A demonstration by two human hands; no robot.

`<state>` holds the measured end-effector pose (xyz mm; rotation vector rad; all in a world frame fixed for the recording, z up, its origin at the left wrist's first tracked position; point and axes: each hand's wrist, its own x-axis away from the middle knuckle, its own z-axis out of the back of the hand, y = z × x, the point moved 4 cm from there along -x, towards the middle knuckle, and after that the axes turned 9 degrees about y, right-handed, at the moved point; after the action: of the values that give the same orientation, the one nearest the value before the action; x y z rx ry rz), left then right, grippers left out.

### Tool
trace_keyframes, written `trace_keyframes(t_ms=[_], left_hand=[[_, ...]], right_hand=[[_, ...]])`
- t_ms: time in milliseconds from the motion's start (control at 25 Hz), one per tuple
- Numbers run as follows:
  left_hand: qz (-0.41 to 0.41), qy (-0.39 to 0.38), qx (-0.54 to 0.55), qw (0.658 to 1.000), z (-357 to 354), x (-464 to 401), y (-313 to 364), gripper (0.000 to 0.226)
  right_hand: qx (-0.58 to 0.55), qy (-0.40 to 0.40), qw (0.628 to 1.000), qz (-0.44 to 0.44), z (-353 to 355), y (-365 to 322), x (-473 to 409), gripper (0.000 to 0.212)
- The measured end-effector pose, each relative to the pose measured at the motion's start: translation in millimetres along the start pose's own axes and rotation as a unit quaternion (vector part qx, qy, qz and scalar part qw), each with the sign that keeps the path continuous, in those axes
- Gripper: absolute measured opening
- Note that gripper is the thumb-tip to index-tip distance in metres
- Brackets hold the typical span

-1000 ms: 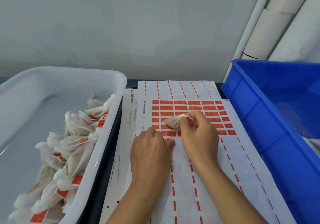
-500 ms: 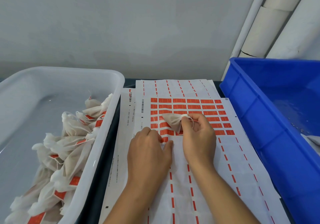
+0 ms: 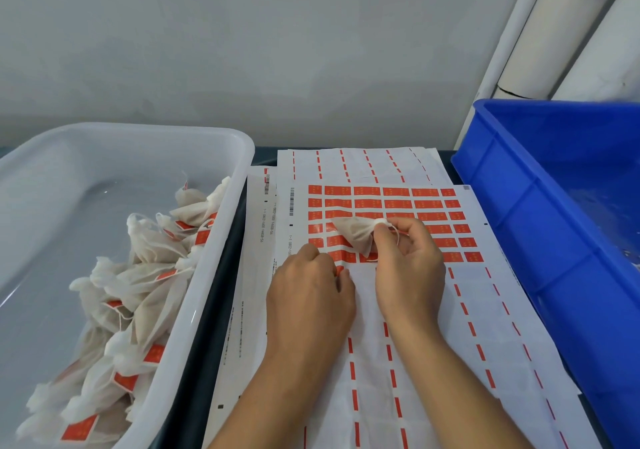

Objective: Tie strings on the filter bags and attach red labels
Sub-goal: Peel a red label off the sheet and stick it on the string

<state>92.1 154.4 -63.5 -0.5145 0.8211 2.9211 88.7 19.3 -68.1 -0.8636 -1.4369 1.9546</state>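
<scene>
Dark tabletop (image 3: pixel 221 310) under white sheet of red rectangular labels (image 3: pixel 367 202): above it, small soft beige mesh filter bag (image 3: pixel 355 237), light and floppy, best pinched at gathered neck, right hand (image 3: pixel 408 265) fingers clamped there; left hand (image 3: pixel 310 296) fingers curled on sheet, peeling a label probably.

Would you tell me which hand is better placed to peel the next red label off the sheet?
The left hand, probably. Its fingertips already rest on the label sheet at the edge of the red labels, whereas the right hand pinches the filter bag.
</scene>
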Motion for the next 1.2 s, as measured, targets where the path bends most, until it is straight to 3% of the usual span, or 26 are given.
trace_keyframes(t_ms=[560, 960, 1200], left_hand=[[0.012, -0.004, 0.034, 0.999, 0.9, -3.7, 2.8, 0.025], [-0.011, -0.017, -0.082, 0.996, -8.3, -8.8, 8.3, 0.032], [-0.003, -0.023, -0.097, 0.995, -6.0, -7.7, 10.1, 0.028]], right_hand=[[-0.025, 0.025, 0.999, -0.031, -0.3, 2.0, -2.1, 0.013], [-0.043, 0.041, 0.998, -0.037, -0.4, 6.8, -4.2, 0.009], [-0.050, 0.051, 0.996, -0.042, 0.1, 10.9, -4.4, 0.004]])
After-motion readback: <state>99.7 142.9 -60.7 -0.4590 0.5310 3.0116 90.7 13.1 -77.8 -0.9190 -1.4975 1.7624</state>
